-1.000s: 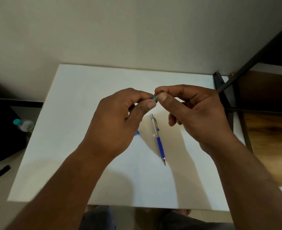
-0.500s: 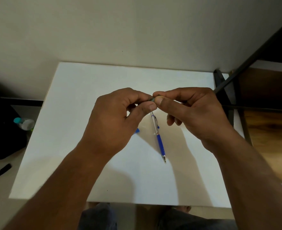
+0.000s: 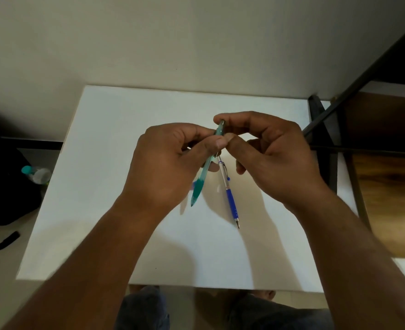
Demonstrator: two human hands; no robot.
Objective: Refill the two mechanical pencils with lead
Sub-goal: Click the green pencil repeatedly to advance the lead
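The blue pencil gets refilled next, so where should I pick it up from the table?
Probably the rubber sleeve of the blue pencil, pinched from above across its width. It lies flat on the table, tip toward you; that sleeve is clear, the clip end close to the green pencil.

Well left of your left grip point(image 3: 168, 163), off the white tabletop point(image 3: 125, 115), a teal-capped bottle point(image 3: 38, 173) lies by a black bag point(image 3: 6, 186); right of your right grip point(image 3: 275, 158), a wooden shelf point(image 3: 387, 186).
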